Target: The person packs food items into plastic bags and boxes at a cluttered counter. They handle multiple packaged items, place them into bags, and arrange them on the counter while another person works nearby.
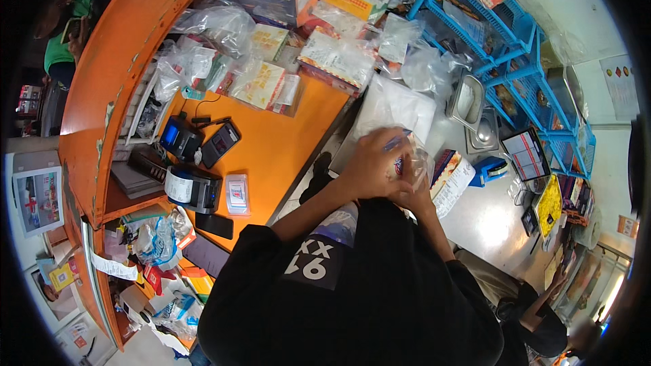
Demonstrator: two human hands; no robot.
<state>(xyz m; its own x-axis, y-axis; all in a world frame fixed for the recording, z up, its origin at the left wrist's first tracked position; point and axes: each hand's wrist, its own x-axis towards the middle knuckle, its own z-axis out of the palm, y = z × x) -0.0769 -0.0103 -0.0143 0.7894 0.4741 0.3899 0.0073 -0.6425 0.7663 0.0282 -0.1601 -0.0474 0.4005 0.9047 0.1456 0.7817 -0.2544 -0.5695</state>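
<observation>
Black sleeves at the bottom edge, forearms rising to meet over the steel counter [488, 220]. Left hand [369, 162] curled over the top of a small clear plastic bag [415, 162], fingers closed on it from above. Right hand [415, 193] tucked underneath and mostly hidden by the left; closed around the bag's lower part as far as can be judged, though the exact grip cannot be told. Bag held just above the counter, beside a flat white pouch [400, 105] and a printed booklet [453, 176]. Something red and blue showing inside, so apparently already filled; mouth of the bag hidden under the fingers, sealed or not impossible to say. Probably mid-way: contents in, closing seemingly in hand. Many packed bags [271, 81] piled across the orange counter [271, 149] to the left, near a small receipt printer [193, 189].
</observation>
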